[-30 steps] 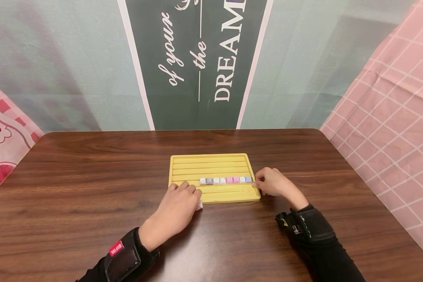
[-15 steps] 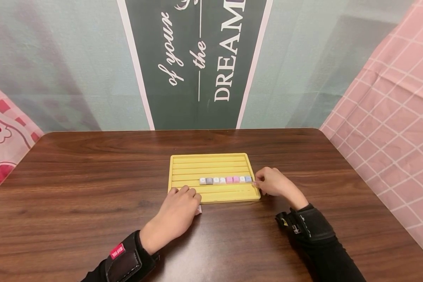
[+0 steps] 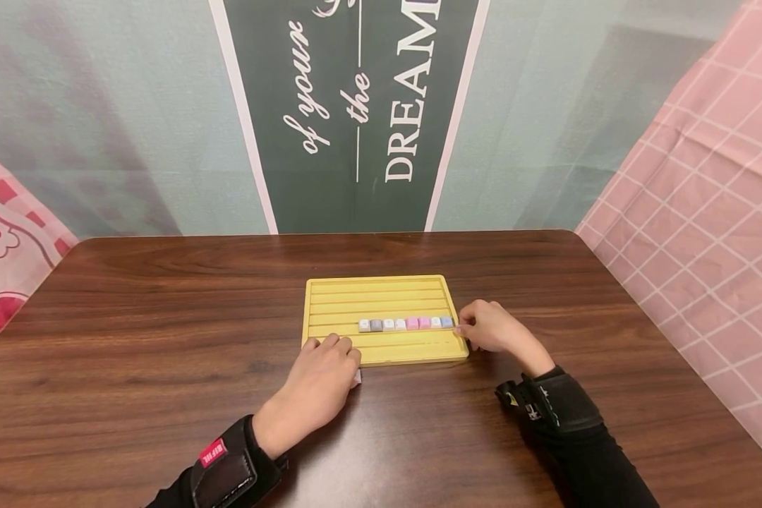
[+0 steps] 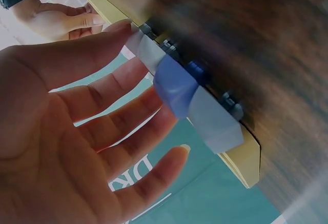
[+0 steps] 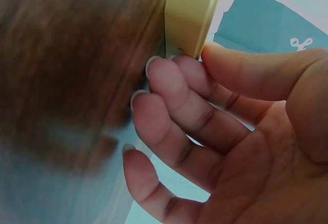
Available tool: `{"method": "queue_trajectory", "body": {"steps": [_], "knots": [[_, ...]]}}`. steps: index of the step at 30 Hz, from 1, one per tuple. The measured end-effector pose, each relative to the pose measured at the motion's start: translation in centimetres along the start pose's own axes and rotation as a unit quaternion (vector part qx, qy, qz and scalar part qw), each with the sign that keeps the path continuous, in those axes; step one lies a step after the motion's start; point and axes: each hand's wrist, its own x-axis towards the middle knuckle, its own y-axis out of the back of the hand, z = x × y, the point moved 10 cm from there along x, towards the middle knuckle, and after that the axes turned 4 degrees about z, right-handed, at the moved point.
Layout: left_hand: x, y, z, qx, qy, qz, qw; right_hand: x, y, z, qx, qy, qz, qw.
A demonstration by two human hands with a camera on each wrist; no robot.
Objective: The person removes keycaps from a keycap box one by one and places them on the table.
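Brown tabletop (image 3: 165, 339) under the tray (image 3: 375, 298): my left hand (image 3: 320, 377) has eased back slightly, fingers (image 4: 120, 78) grasping caps (image 4: 174, 88) outside the tray's near edge, apart from the row (image 3: 413, 324) inside; my right hand (image 3: 492, 328) pinches its right edge.

We see a yellow tray (image 3: 381, 298) holding white, grey, pink and blue keycaps (image 3: 413, 323) on a brown, wood-grained desk (image 3: 165, 317). Past the desk's far edge, a dark green panel (image 3: 371, 148) with white lettering; past its right edge, white-gridded pink cloth (image 3: 705, 233).

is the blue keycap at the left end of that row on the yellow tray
No, the head view shows the blue keycap at the right end of the row, beside the right hand.
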Motion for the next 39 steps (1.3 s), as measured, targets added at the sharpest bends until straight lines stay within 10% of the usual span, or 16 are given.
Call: {"method": "queue_trajectory", "body": {"steps": [39], "knots": [[0.12,0.64,-0.10,-0.011,0.003,0.010,0.9999,-0.02,-0.03,-0.06,0.001,0.006,0.001,1.0000]]}}
